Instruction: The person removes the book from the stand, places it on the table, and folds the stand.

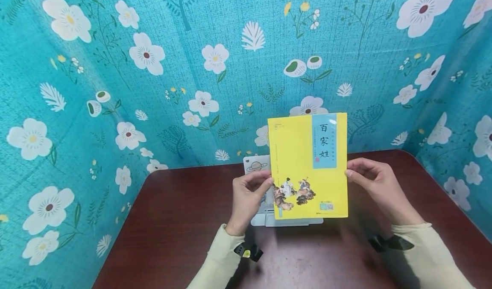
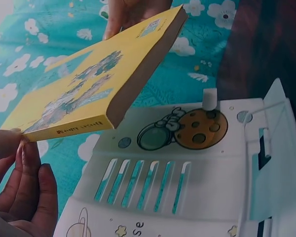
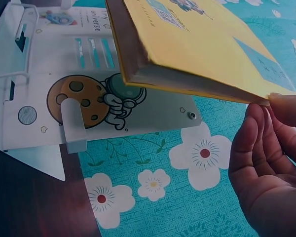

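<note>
A yellow book (image 1: 294, 152) with a blue title panel is held upright in the head view, its cover facing the camera. My left hand (image 1: 250, 198) pinches its left edge between thumb and fingers. At the opposite edge, my right hand (image 1: 378, 186) pinches it the same way. Behind the book stands a white book stand (image 1: 286, 220), mostly hidden in the head view. Both wrist views show the stand's panel (image 2: 212, 182) with slots and a cartoon astronaut and planet; the book is apart from it, in front. A white clip arm (image 3: 74, 118) sits on the panel.
The dark red-brown table (image 1: 184, 220) lies under the stand and forearms. A turquoise floral curtain (image 1: 230, 88) hangs behind the table and along both sides. Black straps (image 1: 247, 250) circle the wrists over pale sleeves.
</note>
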Motion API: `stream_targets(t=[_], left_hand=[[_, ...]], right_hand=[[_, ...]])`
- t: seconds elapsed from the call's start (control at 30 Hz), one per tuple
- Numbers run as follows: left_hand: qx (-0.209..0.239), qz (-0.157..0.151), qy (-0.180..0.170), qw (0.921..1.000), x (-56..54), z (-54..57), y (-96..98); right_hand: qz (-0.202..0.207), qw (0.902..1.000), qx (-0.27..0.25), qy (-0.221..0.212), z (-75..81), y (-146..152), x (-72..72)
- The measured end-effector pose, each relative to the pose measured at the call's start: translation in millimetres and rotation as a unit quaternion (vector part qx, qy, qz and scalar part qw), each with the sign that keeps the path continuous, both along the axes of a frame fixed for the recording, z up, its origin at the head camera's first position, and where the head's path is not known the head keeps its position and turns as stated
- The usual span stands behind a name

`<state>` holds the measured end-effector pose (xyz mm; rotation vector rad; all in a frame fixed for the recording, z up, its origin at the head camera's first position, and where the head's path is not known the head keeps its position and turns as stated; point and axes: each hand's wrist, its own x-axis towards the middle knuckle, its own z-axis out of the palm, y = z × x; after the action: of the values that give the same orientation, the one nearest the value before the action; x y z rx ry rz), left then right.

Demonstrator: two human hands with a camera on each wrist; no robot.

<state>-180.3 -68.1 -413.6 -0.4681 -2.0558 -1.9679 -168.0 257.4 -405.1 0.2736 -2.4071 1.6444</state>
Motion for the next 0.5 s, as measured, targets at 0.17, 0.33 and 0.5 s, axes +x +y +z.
stream_targets(t=[0.17, 0.33, 0.5], left_hand=[[0.005, -0.009, -0.007, 0.9999, 0.8, -0.7, 1.3], [0.01, -0.015, -0.013, 0.9998, 1.8, -2.5, 5.3], [0.016, -0.036, -0.02, 0.999, 5.0, -4.2, 10.9]], right_hand=[[0.0, 1.0, 0.001, -0.006, -2.5, 3.8, 1.3], [-0.005, 0.9997, 0.008, -0.022, -3.7, 9.8, 2.5], [-0.014, 0.9986, 0.012, -0.049, -6.7, 18.3, 6.3]])
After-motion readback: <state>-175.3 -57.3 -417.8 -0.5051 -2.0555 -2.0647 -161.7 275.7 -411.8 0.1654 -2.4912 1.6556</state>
